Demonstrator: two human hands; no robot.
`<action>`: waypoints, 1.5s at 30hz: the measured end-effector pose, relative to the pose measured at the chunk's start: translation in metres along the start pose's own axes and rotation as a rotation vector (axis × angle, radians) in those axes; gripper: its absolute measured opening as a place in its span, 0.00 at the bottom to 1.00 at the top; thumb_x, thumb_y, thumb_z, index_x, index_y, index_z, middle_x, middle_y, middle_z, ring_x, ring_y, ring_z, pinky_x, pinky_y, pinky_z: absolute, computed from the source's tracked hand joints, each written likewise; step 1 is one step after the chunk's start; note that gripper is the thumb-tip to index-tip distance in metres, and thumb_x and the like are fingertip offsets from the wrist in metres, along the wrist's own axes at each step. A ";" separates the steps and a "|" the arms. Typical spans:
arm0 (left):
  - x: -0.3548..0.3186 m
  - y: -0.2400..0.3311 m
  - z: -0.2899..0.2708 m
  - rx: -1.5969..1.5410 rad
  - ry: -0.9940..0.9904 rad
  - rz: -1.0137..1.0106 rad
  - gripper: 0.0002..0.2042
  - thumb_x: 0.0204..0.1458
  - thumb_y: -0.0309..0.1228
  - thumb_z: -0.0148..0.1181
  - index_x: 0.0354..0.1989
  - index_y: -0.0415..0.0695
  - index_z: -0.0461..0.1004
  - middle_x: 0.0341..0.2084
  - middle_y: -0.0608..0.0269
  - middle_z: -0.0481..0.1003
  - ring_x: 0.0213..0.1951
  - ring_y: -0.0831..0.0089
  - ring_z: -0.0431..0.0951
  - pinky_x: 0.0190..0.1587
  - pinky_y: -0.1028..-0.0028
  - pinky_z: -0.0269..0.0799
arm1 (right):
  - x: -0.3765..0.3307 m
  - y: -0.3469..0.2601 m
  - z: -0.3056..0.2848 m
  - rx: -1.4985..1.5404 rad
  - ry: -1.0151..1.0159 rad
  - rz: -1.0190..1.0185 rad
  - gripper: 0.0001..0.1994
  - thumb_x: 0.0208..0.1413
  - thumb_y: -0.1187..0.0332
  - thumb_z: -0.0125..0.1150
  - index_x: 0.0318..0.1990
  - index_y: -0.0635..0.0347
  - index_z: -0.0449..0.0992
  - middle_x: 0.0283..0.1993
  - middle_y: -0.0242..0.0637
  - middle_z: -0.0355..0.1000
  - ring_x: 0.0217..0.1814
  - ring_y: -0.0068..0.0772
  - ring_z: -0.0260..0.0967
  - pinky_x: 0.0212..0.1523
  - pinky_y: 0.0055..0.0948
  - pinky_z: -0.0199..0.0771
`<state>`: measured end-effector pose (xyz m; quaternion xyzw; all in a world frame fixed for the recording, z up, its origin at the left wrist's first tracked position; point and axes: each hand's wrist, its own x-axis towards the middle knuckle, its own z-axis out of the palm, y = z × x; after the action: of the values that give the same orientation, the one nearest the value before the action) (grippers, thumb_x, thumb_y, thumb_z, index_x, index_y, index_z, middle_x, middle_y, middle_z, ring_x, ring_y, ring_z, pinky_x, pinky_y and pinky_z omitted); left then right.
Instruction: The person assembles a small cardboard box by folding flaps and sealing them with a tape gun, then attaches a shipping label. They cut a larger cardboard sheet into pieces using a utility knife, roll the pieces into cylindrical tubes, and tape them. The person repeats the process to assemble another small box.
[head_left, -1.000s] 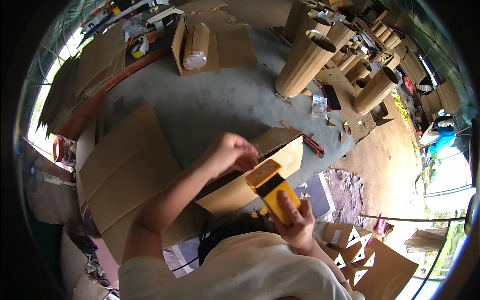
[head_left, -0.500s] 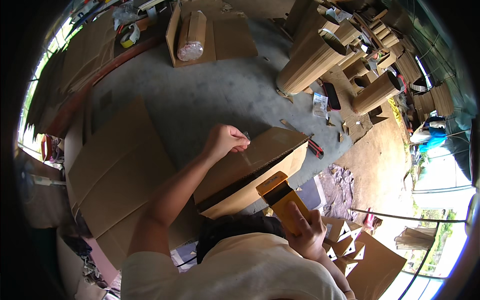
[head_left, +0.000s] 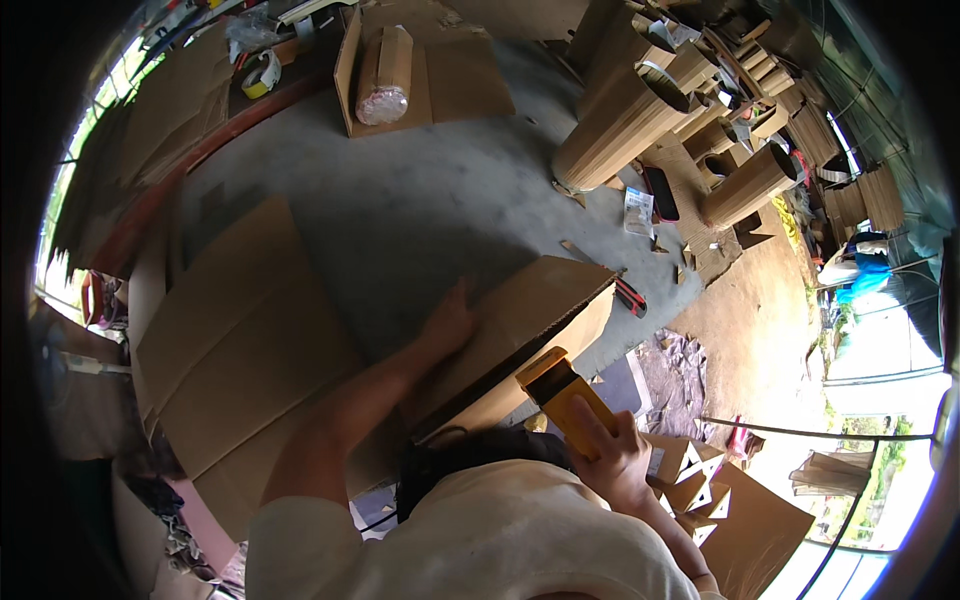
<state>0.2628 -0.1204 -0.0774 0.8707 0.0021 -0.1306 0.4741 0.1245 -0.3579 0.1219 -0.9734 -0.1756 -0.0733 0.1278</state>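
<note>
Beside the left edge of a folded cardboard piece (head_left: 510,318), my left hand (head_left: 450,322) is low and smeared by motion. Its fingers are too blurred to read. The cardboard stands in front of me with its cut, corrugated edge toward my right. My right hand (head_left: 612,460) is closed around a yellow boxy tool (head_left: 575,408), which has a dark recess on its side and a raised yellow end. That tool is held near the cardboard's near right edge. A red and black utility knife (head_left: 630,297) lies past the cardboard's right corner.
A large creased cardboard sheet (head_left: 250,370) spreads at the left. Tall cardboard tubes (head_left: 620,125) stand at the far right, near a dark phone (head_left: 661,194) and a clear packet (head_left: 638,211). Farther back, a wrapped roll (head_left: 385,80) rests on cardboard. A tape roll (head_left: 262,75) lies far left.
My left hand has dropped down and left from the top face of the cardboard, where its fingers were pinched by a clear strip. The yellow tool has shifted only slightly.
</note>
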 end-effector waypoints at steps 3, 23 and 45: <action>-0.019 0.030 -0.028 -0.099 -0.196 0.039 0.43 0.44 0.45 0.57 0.62 0.36 0.40 0.62 0.44 0.44 0.64 0.55 0.42 0.63 0.66 0.41 | -0.007 0.006 0.005 -0.022 0.018 0.004 0.31 0.29 0.69 0.66 0.50 0.39 0.71 0.25 0.33 0.56 0.19 0.29 0.61 0.19 0.26 0.69; -0.052 0.076 -0.011 -0.107 -0.372 0.227 0.32 0.34 0.31 0.61 0.50 0.33 0.56 0.49 0.46 0.57 0.55 0.60 0.57 0.56 0.72 0.53 | 0.018 0.004 -0.064 -0.024 -0.160 -0.131 0.32 0.33 0.65 0.64 0.53 0.38 0.67 0.27 0.40 0.60 0.19 0.36 0.67 0.18 0.32 0.71; -0.039 0.123 0.012 -0.013 -0.295 -0.241 0.26 0.42 0.43 0.59 0.49 0.44 0.68 0.42 0.58 0.72 0.45 0.69 0.70 0.49 0.71 0.62 | -0.084 0.081 0.092 0.209 -0.086 -0.016 0.36 0.37 0.63 0.64 0.59 0.35 0.58 0.30 0.47 0.60 0.24 0.44 0.68 0.22 0.34 0.73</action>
<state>0.2385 -0.1932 0.0266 0.8325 0.0377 -0.3128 0.4556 0.0843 -0.4329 -0.0002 -0.9555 -0.1956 -0.0137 0.2203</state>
